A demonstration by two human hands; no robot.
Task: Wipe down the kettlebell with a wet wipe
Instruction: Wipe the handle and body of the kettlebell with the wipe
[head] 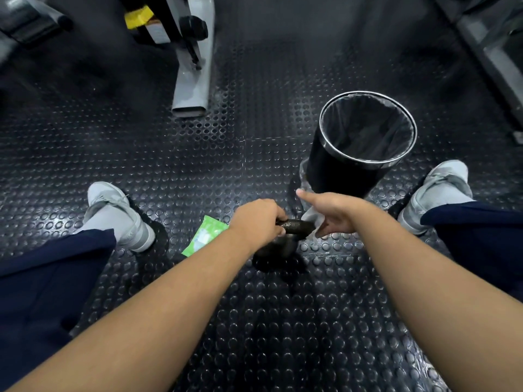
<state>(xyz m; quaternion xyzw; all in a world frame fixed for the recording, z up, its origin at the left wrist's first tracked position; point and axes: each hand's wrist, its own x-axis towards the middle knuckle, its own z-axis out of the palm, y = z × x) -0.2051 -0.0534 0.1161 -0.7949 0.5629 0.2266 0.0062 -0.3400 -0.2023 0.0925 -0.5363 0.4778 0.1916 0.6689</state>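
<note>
A single camera sits on the person's head and looks steeply down and slightly forward at the studded floor [268,321]. Its wide lens curves the edges. The left hand [256,219] and right hand [336,215] reach in from the bottom edge, close to the lens, meeting the kettlebell [297,226] and wipe [311,216] near the middle. A bin [334,171] and a machine base [192,80] lie farther off, toward the top.

The kettlebell [297,226] looks rough and matt (cast metal), the studded floor [254,321] faintly glossy.

Black kettlebell [284,246] stands upright; white wet wipe [311,217] touches its handle's right end.
</note>
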